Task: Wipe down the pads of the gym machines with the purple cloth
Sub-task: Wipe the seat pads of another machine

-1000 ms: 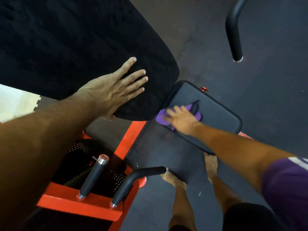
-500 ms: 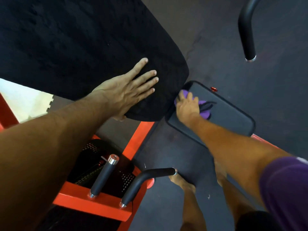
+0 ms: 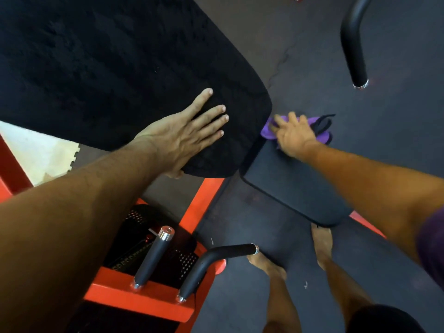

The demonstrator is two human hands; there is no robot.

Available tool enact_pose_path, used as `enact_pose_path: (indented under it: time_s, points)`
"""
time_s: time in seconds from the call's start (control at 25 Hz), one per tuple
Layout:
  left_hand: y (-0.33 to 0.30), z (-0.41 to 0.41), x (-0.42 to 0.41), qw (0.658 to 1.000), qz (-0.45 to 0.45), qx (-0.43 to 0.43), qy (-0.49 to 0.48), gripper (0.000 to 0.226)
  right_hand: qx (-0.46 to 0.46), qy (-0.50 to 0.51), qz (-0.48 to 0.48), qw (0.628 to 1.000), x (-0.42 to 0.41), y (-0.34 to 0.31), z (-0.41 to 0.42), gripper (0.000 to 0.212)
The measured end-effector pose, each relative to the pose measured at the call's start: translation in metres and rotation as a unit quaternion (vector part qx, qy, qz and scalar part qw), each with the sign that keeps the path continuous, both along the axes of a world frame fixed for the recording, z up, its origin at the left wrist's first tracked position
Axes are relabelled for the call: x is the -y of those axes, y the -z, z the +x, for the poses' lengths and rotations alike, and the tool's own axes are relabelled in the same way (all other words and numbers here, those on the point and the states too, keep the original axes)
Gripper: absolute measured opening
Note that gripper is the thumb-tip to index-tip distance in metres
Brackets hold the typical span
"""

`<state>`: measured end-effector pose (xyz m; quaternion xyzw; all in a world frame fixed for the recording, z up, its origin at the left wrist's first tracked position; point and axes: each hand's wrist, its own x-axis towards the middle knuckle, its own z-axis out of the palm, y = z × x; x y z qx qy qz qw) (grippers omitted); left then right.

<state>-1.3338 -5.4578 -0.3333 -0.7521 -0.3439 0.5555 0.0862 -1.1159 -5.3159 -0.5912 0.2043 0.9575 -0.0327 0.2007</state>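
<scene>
Now my right hand (image 3: 294, 135) has swept the purple cloth (image 3: 314, 127) from the seat pad's (image 3: 295, 186) middle to its far edge, fingers spread flat, pressing it down. My left hand (image 3: 187, 138), fingers straight, stays braced on the back pad (image 3: 108, 68) beside it. I judge this seat nearly wiped.

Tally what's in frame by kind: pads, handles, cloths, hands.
Pads: 2, back pad and seat pad
Handles: 3, straight handle, bent handle, top handle
Cloths: 1, cloth
Hands: 2, left hand flat on the back pad, right hand on the cloth
Total: 8
</scene>
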Motion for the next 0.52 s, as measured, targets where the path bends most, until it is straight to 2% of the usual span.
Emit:
enact_pose_path:
  time_s: [0.08, 0.16, 0.2, 0.28, 0.32, 0.44, 0.52]
  points:
    - [0.000, -0.003, -0.002, 1.000, -0.030, -0.005, -0.003, 0.120, 0.014, 0.112, 0.034, 0.993, -0.014, -0.003, -0.013, 0.059]
    - [0.003, -0.004, 0.002, 0.999, -0.035, -0.003, 0.001, 0.121, 0.015, 0.188, 0.002, 0.982, 0.040, -0.001, -0.022, 0.054]
    - [0.002, -0.004, 0.002, 0.999, -0.036, -0.002, 0.003, 0.121, 0.041, 0.185, -0.022, 0.982, 0.074, 0.001, -0.026, 0.055]
    - [0.007, -0.007, 0.003, 1.000, -0.021, -0.007, 0.000, 0.122, -0.001, 0.159, -0.042, 0.986, 0.128, 0.004, -0.025, 0.058]
    - [0.007, -0.008, 0.002, 1.000, -0.010, 0.002, -0.011, 0.123, 0.011, 0.115, -0.042, 0.992, 0.153, 0.003, -0.021, 0.057]
    - [0.011, -0.009, 0.004, 1.000, 0.006, 0.012, -0.015, 0.124, 0.112, -0.067, -0.098, 0.987, 0.217, 0.001, 0.001, 0.041]
    - [0.013, -0.010, 0.004, 1.000, 0.003, 0.006, -0.004, 0.121, 0.142, -0.069, -0.134, 0.978, 0.219, 0.002, 0.007, 0.035]
